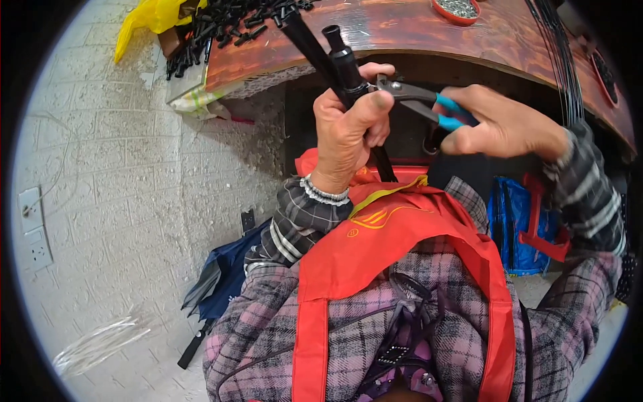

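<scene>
My left hand (pixel 351 124) is closed around a slim black shaft (pixel 341 63). A wider black sleeve with a flared end sits on the shaft, and its lower part passes down behind my wrist. A second black rod (pixel 301 37) slants alongside it. In my right hand (pixel 502 124) is a pair of pliers (pixel 408 94) with teal grips, its fingers around the handles. The jaws meet the shaft beside my left thumb; what lies between them is too small to make out.
Ahead curves a reddish wooden table (pixel 395 30). Black plastic pieces (pixel 234 20) are heaped on it near a yellow bag (pixel 144 23). A red dish (pixel 459 10) holds small metal bits. Long thin dark rods (pixel 566 67) hang over the right edge. A red apron (pixel 402 234) covers my lap.
</scene>
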